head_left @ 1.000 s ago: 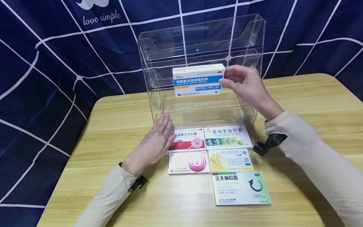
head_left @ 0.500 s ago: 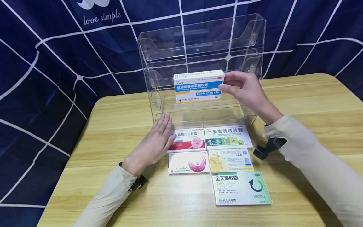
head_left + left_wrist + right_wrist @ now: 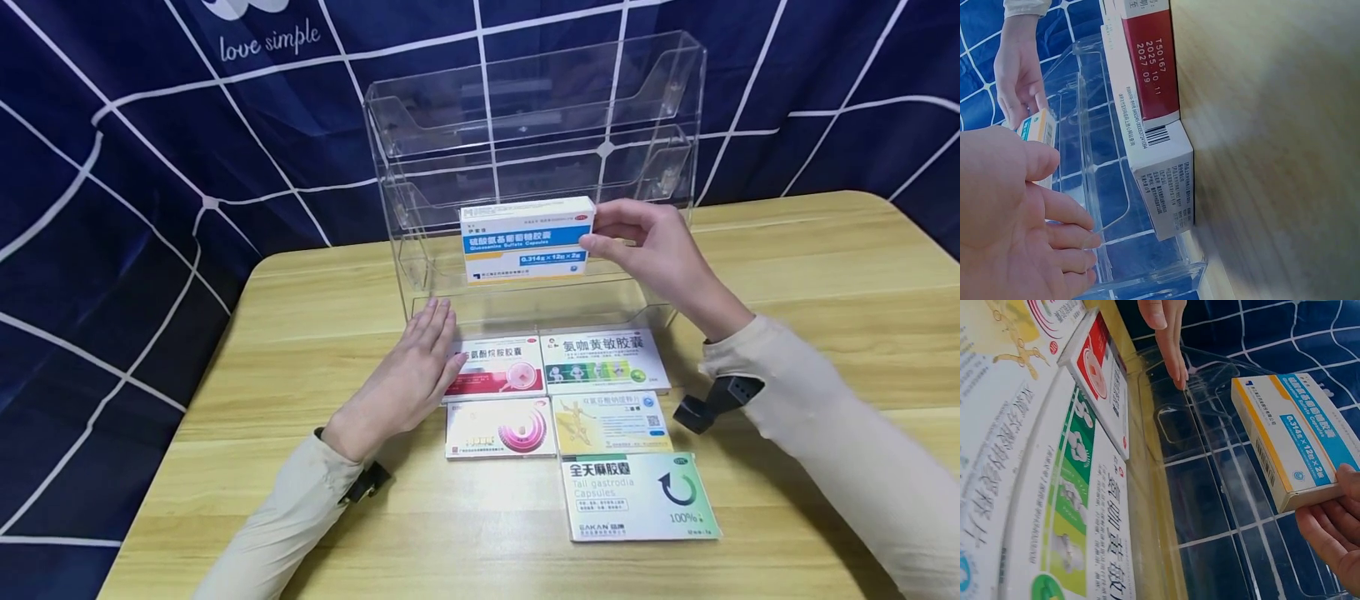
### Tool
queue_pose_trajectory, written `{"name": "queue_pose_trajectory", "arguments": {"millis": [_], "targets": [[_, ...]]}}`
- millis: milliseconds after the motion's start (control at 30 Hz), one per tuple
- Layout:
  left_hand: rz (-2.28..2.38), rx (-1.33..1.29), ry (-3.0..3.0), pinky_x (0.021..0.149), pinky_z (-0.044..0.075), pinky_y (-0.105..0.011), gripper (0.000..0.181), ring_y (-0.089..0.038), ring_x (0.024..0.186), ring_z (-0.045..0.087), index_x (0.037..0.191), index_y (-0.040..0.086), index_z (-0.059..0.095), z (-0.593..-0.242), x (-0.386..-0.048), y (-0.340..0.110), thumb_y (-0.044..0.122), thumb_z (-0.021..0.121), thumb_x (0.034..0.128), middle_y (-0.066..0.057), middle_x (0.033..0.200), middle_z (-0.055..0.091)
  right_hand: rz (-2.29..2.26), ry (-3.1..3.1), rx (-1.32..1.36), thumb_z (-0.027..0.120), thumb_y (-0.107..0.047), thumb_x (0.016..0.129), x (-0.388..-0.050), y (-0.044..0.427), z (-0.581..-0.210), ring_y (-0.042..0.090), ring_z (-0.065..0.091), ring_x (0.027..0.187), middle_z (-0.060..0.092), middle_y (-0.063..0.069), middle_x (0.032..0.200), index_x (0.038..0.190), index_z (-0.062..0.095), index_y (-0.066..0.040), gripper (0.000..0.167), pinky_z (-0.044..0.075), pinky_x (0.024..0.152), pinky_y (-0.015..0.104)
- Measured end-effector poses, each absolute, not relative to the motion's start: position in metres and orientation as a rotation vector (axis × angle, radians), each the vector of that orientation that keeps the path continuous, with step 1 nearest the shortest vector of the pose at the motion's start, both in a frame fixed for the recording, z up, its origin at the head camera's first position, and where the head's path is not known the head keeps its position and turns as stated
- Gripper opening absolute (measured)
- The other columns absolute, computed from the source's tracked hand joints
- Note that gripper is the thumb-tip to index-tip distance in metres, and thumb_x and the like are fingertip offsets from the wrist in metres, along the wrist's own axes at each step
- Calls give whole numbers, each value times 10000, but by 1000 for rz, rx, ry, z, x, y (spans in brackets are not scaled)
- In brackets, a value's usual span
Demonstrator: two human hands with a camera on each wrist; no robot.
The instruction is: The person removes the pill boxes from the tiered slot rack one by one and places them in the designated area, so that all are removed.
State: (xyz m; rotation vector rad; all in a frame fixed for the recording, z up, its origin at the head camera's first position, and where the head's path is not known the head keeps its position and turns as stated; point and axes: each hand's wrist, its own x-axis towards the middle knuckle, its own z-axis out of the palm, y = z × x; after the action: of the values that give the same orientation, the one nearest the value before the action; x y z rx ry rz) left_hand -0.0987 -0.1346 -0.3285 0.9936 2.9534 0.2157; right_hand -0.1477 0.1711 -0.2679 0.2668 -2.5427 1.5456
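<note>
My right hand point(image 3: 663, 257) pinches the right end of a white, blue and orange medicine box point(image 3: 527, 242), thumb in front and fingers behind. The right wrist view shows that box point(image 3: 1297, 434) upright with its printed face outward. It is held at the lower part of a clear tiered acrylic rack point(image 3: 517, 310); whether it touches the rack I cannot tell. My left hand point(image 3: 401, 383) has its fingers extended, fingertips near the rack's lower left front corner. Beside its thumb lies a red and white medicine box point(image 3: 498, 371), partly hidden by the hand.
More medicine boxes lie flat before the rack: a green and white one point(image 3: 603, 360), a pink and white one point(image 3: 501, 429), a yellow one point(image 3: 611, 423) and a green-edged one point(image 3: 640, 497). A dark blue gridded cloth point(image 3: 300, 142) hangs behind the wooden table point(image 3: 300, 308).
My right hand has lowered the blue and orange medicine box slightly in front of the rack. The left hand and the boxes on the table have stayed in place.
</note>
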Motion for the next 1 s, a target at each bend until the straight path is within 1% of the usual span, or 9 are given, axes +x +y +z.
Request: {"name": "queue_pose_trajectory", "arguments": {"millis": [133,300,467,667,733,900,1000], "targets": [[212,999,2956,1186,74,-428,602,-355,1464,70,1481,-92,220,-328,-99,-134,333,283,1060,-247,1569,121,1539,-2549,286,723,-180,880,-144,174,-270,21,654,884,683,66,1052,1183,656,-28,346,523,767,135],[219,982,2942,1185,70,-425,600,-338,1466,45,1486,-85,200,-327,-98,-133,333,271,1061,-241,1572,102,1546,-2549,303,722,-162,880,-139,179,-274,14,656,863,683,63,1042,1187,651,-10,350,530,744,137],[226,966,2937,1185,72,-424,612,-321,1467,32,1490,-81,201,-324,-98,-132,351,259,1061,-230,1576,91,1543,-2566,285,721,-168,882,-136,181,-276,3,653,865,681,77,1059,1207,647,-18,366,527,746,135],[232,963,2942,1186,76,-426,620,-323,1469,38,1489,-81,212,-324,-98,-132,363,264,1059,-231,1578,102,1569,-2557,305,728,-149,874,-136,181,-279,23,662,838,685,26,988,1180,654,-1,348,533,728,147],[236,964,2941,1187,73,-423,617,-323,1469,37,1490,-79,206,-324,-98,-132,360,262,1060,-230,1578,100,1565,-2565,299,727,-152,875,-135,181,-279,26,663,835,685,45,995,1177,655,-3,344,530,730,146],[236,960,2939,1187,68,-419,613,-320,1469,33,1493,-73,196,-324,-98,-132,358,257,1060,-221,1580,89,1525,-2629,254,723,-218,883,-130,182,-281,6,648,855,674,124,1071,1200,646,-29,377,510,745,124],[235,957,2936,1187,66,-417,614,-321,1470,36,1494,-72,192,-324,-98,-132,358,255,1061,-219,1580,84,1511,-2658,240,719,-234,885,-128,184,-283,9,642,869,661,143,1109,1214,639,-30,396,503,753,117]]}}
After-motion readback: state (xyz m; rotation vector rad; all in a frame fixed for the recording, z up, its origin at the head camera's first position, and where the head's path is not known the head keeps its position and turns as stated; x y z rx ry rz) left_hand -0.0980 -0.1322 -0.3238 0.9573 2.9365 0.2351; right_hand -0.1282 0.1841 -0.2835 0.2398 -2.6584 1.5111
